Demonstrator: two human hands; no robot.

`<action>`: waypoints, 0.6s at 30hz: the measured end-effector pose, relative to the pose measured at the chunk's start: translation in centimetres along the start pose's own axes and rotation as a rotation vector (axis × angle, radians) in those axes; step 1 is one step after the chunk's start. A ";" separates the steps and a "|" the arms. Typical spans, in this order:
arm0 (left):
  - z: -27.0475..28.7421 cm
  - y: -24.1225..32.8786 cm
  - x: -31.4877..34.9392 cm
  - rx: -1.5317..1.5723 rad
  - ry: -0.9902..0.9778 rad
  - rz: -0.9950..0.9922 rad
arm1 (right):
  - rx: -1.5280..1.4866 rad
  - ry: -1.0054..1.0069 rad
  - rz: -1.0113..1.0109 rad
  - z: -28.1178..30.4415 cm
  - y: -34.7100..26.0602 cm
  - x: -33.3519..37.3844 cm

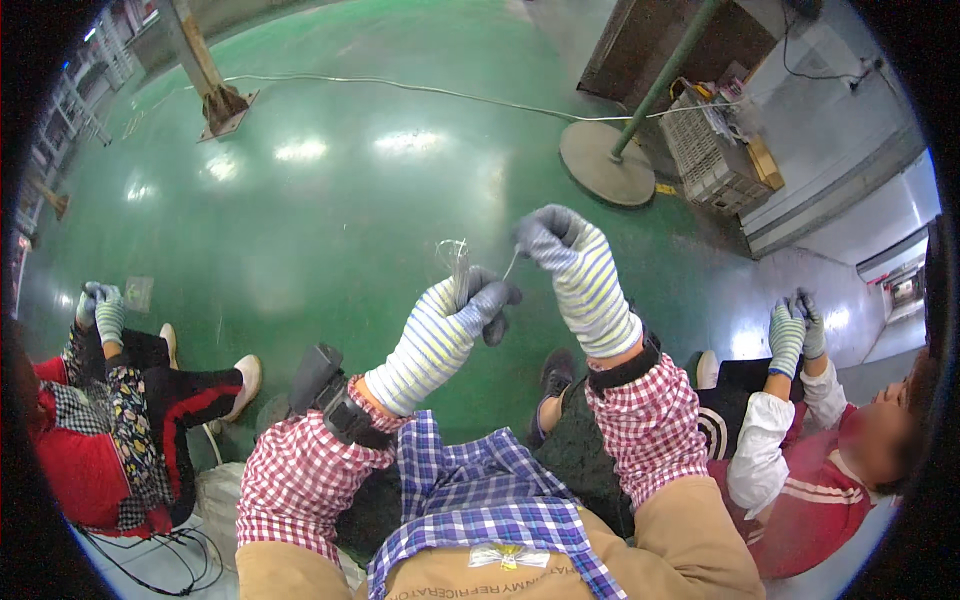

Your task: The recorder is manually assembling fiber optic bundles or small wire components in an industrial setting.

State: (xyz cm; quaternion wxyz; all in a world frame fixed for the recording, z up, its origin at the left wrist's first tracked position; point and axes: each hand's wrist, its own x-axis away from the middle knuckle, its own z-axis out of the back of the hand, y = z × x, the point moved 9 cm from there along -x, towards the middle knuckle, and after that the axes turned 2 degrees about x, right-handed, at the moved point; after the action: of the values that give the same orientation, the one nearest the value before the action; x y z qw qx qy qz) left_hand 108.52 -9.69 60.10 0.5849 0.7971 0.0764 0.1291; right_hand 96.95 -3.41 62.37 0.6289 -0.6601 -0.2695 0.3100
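Note:
My left hand (450, 325), in a striped glove with grey-coated fingers, is closed around a bundle of thin pale strands (461, 272). Their loose ends fan out above the fist. Slightly higher and to the right, my right hand (572, 268) wears a matching glove and has its fingertips pinched together. Between the two hands runs a single thin strand (512, 262), slanting from the left fingers up to the right fingertips. Whether it belongs to the bundle is too small to tell.
A seated person (110, 420) is at the left and another (800, 450) at the right, both gloved. Ahead stand a round-based post (607, 165) and a grey crate (705, 150). A white cable (400, 86) crosses the green floor. Black cables (165, 560) lie at lower left.

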 end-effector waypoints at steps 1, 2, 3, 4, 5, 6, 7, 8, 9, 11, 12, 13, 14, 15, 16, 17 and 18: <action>-0.2 -0.3 0.1 -0.008 -0.016 0.001 | -0.074 0.105 0.030 1.5 -0.1 -0.4; -0.4 -0.9 0.2 -0.033 -0.033 0.019 | -0.145 0.211 0.064 3.3 -0.3 -0.7; -0.7 -1.3 0.3 -0.058 -0.052 0.036 | -0.156 0.242 0.095 4.5 -0.8 -1.0; -1.1 -1.1 0.3 -0.067 -0.073 0.033 | -0.155 0.262 0.108 5.4 -1.2 -1.2; -1.1 -1.1 0.5 -0.094 -0.062 0.051 | -0.146 0.297 0.103 6.1 -1.2 -1.2; -1.0 -1.0 0.6 -0.122 -0.051 0.067 | -0.136 0.333 0.100 6.9 -1.2 -1.2; -1.1 -1.1 0.7 -0.134 -0.068 0.065 | -0.163 0.351 0.121 7.3 -1.3 -1.2; -1.1 -1.5 0.6 -0.134 -0.095 0.072 | -0.163 0.368 0.132 8.1 -1.5 -1.3; -1.3 -1.7 0.7 -0.134 -0.120 0.078 | -0.220 0.405 0.140 9.1 -1.6 -1.3; -1.0 -1.3 1.1 -0.143 -0.062 0.081 | -0.358 0.431 0.155 10.9 -1.4 -1.5; -0.4 -1.1 1.2 -0.143 0.014 0.087 | -0.362 0.436 0.164 11.5 -1.2 -1.2; 0.6 -0.2 1.2 -0.097 0.118 0.006 | -0.390 0.391 0.123 11.4 -0.6 -1.1; 1.7 0.5 0.9 -0.073 0.166 -0.031 | -0.419 0.344 0.080 11.2 -0.1 -1.0; 2.3 1.0 0.7 -0.058 0.174 -0.071 | -0.405 0.169 0.077 10.2 0.3 -1.6; 3.1 1.5 0.8 -0.047 0.194 -0.104 | -0.419 0.160 0.073 8.9 0.3 -1.3; 3.3 1.8 1.1 -0.058 0.207 -0.105 | -0.452 0.119 0.011 6.5 0.3 -0.5; 2.8 2.7 1.4 -0.139 0.182 -0.185 | -0.482 0.079 -0.051 4.5 0.4 0.1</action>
State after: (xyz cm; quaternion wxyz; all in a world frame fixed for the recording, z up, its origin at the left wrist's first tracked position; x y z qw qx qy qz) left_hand 110.57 -12.72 62.04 0.6387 0.7293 0.1930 0.1513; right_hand 93.65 -0.35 61.85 0.4709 -0.7956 -0.3275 0.1948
